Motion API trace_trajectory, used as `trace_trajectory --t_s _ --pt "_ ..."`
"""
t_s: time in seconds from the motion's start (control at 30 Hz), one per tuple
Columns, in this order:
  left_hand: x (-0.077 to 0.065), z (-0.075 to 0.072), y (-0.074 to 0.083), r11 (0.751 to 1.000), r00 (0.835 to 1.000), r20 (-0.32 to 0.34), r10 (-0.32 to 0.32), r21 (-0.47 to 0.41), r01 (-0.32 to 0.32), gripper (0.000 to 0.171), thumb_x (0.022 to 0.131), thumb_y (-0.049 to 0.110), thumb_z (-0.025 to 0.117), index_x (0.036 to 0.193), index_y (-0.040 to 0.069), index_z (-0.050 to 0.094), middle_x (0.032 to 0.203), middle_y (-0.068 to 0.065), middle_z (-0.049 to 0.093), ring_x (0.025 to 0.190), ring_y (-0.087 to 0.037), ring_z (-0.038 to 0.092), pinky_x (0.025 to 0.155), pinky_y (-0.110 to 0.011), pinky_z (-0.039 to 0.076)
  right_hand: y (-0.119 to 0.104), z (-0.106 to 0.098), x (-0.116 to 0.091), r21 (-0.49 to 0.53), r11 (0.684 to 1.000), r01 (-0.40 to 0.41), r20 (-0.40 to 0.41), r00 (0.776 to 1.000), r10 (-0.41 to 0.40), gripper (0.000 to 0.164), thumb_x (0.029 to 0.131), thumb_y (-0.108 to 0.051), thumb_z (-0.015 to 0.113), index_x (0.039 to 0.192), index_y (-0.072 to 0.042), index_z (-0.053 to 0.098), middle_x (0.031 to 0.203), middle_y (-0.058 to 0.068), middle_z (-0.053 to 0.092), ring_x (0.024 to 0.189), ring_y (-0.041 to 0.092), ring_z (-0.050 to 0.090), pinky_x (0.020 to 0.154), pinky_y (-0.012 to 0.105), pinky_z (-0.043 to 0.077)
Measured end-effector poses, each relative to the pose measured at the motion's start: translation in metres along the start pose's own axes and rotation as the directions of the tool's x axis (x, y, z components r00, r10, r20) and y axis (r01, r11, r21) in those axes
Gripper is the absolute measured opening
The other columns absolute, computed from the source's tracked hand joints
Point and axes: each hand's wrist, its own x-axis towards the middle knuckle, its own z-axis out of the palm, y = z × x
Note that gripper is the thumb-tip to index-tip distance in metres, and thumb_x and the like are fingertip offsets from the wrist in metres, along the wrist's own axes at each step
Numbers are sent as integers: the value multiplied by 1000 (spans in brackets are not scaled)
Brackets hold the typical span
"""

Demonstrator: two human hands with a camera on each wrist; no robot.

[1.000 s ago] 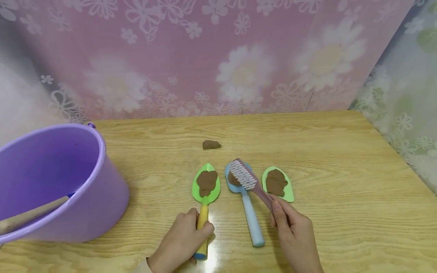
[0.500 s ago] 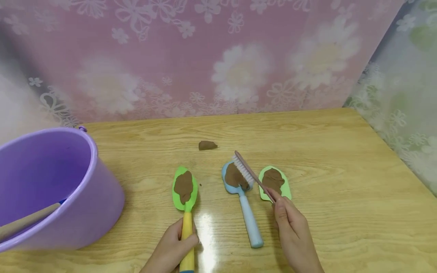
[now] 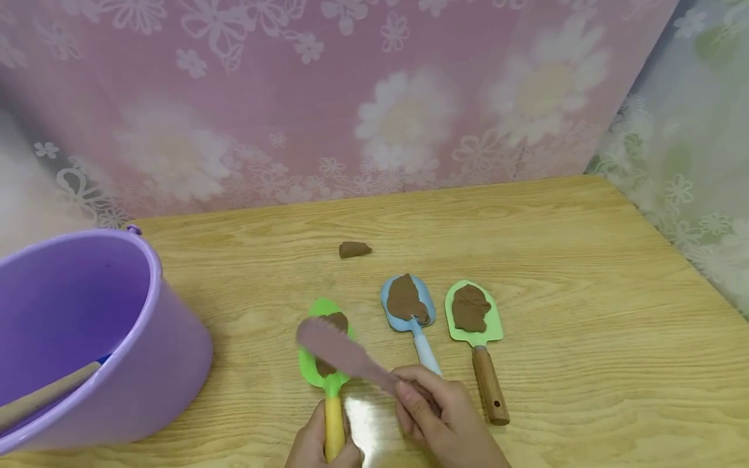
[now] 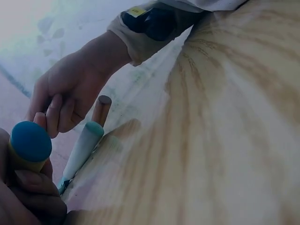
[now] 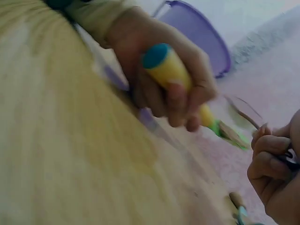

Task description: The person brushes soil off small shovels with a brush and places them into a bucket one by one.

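My left hand [image 3: 309,442] grips the yellow handle of a green hand trowel [image 3: 335,426], whose blade carries a flattened brown clay-like lump [image 3: 337,320]. Over that blade lies a mauve brush [image 3: 335,344], back upward and bristles hidden, covering part of the lump. My right hand [image 3: 447,413] pinches the brush's handle. The handle's blue end [image 4: 31,140] shows in the left wrist view. In the right wrist view, the left hand [image 5: 164,70] is wrapped round the yellow handle, and the right hand [image 5: 274,171] is at the right edge.
Right of the held trowel lie a blue trowel [image 3: 427,351] and a light green trowel with a wooden handle [image 3: 490,387], each bearing brown material. A brown piece [image 3: 354,249] lies farther back. A purple bucket [image 3: 181,351] with a wooden-handled thing [image 3: 49,395] stands left.
The brush has moved left from over the blue trowel to over the green one and turned bristles down. My left hand has drawn the green trowel nearer, tilting it partway through.
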Motion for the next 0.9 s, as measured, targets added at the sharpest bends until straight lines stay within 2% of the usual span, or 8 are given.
trace_trajectory --t_s 0.13,0.33,0.43,0.5,0.6,0.7,0.8,0.9 --pt "1 -2 -1 1000 1000 14 21 -3 -21 22 74 0 53 94 -2 42 65 3 46 48 -2 46 44 -17 42 4 14 1 -136 989 66 3 998 -66 27 93 15 46 106 -3 62 59 2 52 52 -5 41 41 12 36" --pt "0 -4 1 996 995 73 70 -52 -66 17 78 -2 50 90 -3 40 65 4 47 50 0 49 46 -15 43 1 16 0 -222 973 -69 -151 988 35 20 95 7 50 98 -5 65 56 0 50 49 -9 40 38 14 37" --pt "-1 -4 4 994 995 79 66 -93 -58 16 78 -3 50 90 -5 39 63 5 47 49 0 47 45 -13 41 1 17 0 -242 969 -44 -179 984 0 21 94 10 50 98 -4 65 56 -1 50 45 -7 41 37 12 37" --pt "-2 -4 6 992 996 75 54 -118 -45 16 78 -3 50 89 -5 39 63 5 47 49 0 47 44 -13 40 1 17 -1 -214 977 -15 -180 983 -25 24 94 13 47 100 -3 63 57 0 50 43 -4 43 36 12 37" --pt "-2 -5 8 986 997 66 26 -164 -15 17 78 -2 51 89 -4 38 65 3 45 49 -1 46 43 -14 41 2 15 -3 -65 998 -15 -122 993 7 25 95 14 41 103 1 60 57 5 48 41 6 41 34 13 35" --pt "-2 -4 6 977 997 73 14 -212 2 18 78 -1 50 90 -1 36 67 3 43 49 -1 46 43 -14 40 1 12 -6 47 994 -103 -42 994 105 22 98 10 39 103 3 59 57 10 47 42 7 40 34 15 35" --pt "-3 -2 4 974 996 81 25 -224 -7 18 79 -1 50 90 -1 36 67 4 42 48 0 45 43 -13 39 2 11 -7 28 990 -141 -40 989 142 20 98 8 41 102 3 60 57 10 47 44 3 40 34 16 35" --pt "-4 0 4 975 996 78 34 -223 -16 17 80 -1 50 89 -1 36 64 6 43 48 0 45 43 -13 39 3 12 -7 -13 994 -107 -94 990 105 22 97 11 41 102 3 60 57 9 47 42 3 41 33 15 36"
